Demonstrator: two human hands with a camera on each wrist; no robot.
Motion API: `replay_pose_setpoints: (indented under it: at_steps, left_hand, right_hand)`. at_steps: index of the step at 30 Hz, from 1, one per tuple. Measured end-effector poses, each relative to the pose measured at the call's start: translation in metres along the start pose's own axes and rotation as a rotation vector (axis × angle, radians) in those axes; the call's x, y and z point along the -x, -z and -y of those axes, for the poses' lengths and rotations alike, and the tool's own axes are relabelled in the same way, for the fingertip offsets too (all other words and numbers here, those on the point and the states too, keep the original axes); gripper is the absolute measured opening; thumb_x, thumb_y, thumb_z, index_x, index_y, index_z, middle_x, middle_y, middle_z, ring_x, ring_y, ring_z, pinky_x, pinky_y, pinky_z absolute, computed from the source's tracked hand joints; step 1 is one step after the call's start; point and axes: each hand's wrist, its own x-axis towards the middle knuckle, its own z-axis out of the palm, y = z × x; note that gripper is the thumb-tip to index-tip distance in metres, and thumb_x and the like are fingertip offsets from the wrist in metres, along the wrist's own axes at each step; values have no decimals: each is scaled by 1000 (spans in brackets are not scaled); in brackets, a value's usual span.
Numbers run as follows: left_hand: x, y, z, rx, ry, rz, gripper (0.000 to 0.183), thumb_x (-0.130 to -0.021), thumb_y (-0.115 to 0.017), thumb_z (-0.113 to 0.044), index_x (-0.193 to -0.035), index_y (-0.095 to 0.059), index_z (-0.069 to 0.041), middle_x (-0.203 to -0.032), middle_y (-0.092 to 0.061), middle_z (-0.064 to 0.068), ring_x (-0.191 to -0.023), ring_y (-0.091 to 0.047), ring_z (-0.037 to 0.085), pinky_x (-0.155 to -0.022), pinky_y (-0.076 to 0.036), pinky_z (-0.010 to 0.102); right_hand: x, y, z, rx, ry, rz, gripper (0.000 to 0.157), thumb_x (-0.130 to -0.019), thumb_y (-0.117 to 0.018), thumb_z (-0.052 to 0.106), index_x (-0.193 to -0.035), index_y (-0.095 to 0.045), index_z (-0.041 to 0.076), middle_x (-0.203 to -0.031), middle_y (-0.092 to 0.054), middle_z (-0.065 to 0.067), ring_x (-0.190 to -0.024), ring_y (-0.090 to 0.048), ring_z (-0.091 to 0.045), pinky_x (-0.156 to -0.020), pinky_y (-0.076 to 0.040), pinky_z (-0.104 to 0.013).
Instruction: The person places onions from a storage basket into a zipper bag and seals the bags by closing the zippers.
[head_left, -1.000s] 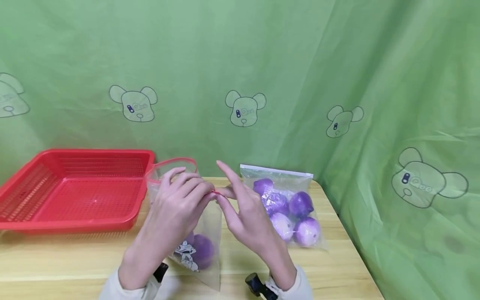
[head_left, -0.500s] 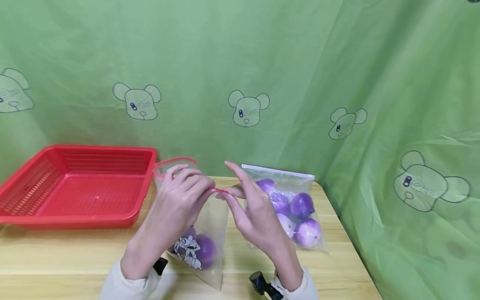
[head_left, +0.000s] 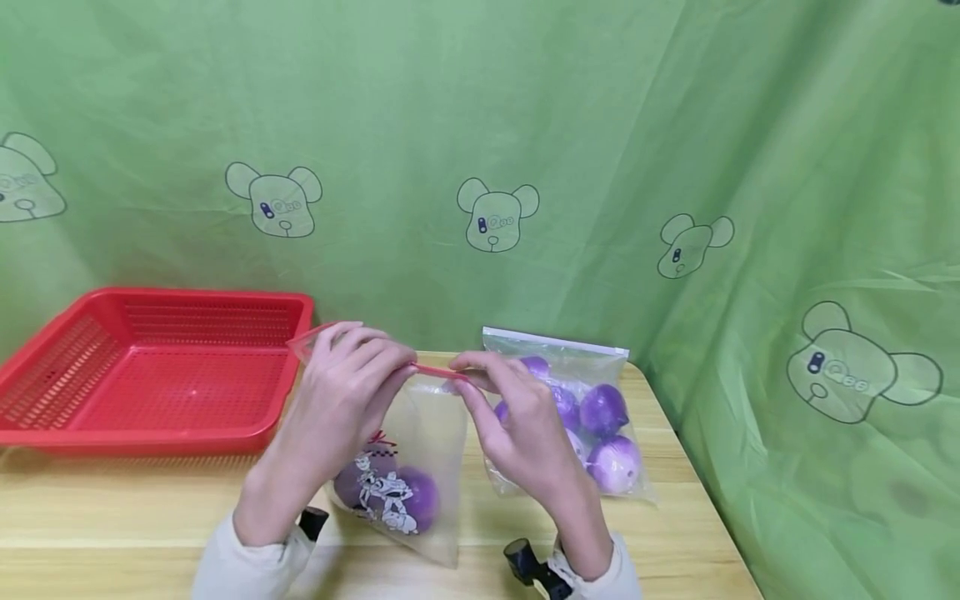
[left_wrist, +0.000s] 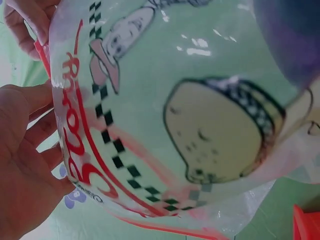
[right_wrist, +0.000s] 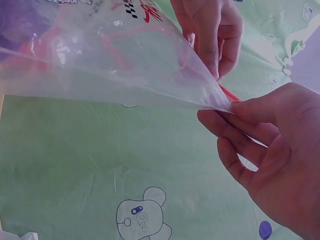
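A clear zip bag (head_left: pixel 442 433) with a red zip edge (head_left: pixel 441 372) and cartoon print stands upright in front of me. Purple round things (head_left: pixel 418 498), onion-like in look, sit in its lower part. My left hand (head_left: pixel 337 404) pinches the zip edge around its middle, with the far end of the zip sticking out past the knuckles. At the right corner of the same edge, my right hand (head_left: pixel 525 429) pinches between thumb and fingers, as the right wrist view also shows with the bag's corner (right_wrist: pixel 222 102). Up close in the left wrist view, the printed film (left_wrist: pixel 150 115) bulges outward.
To the left stands a red plastic basket (head_left: pixel 191 446) with perforated sides. On the right lies a second clear bag (head_left: pixel 555 346) with a white zip, holding several purple and whitish onion-like balls (head_left: pixel 603 408). A green curtain (head_left: pixel 390 100) hangs behind the wooden table (head_left: pixel 135 517).
My right hand has moved right along the red zip edge, its raised index finger now bent down, and more edge shows between the hands. The bag's left opening has flattened.
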Motion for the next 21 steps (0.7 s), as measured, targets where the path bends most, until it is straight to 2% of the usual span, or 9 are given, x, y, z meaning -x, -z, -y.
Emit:
replay_pose_setpoints:
  at_steps: [4,17,21]
  left_hand:
    - [1,0,4,6,11,0,6,-92,-70,-12,-97,-72,-10,-94,-72,2,-97,-64,23,-101,-39,48]
    - [5,1,18,10,43,2,7,-91,-71,-10,-98,-72,-10,-94,-72,2,-94,-63,21,-97,-39,45]
    - [5,0,24,12,40,-18,7,-89,-73,-8,-96,-72,-8,-91,-72,3,-91,-63,22,-93,-41,44]
  right_hand:
    - [0,1,-3,-5,2,-3,22,-90,-69,1,-113,-67,3,-105,-74,-6,-100,-67,-20,-92,-54,-34]
    - [2,9,-12,-27,-34,-13,26,-88,-70,-4,-112,-70,6,-98,-75,-1,-87,-68,-13,-77,-56,-27]
    - [2,11,-14,-34,-40,-14,26,-87,-70,-6,-110,-70,5,-97,-75,-2,-87,-69,-12,-81,-57,-26]
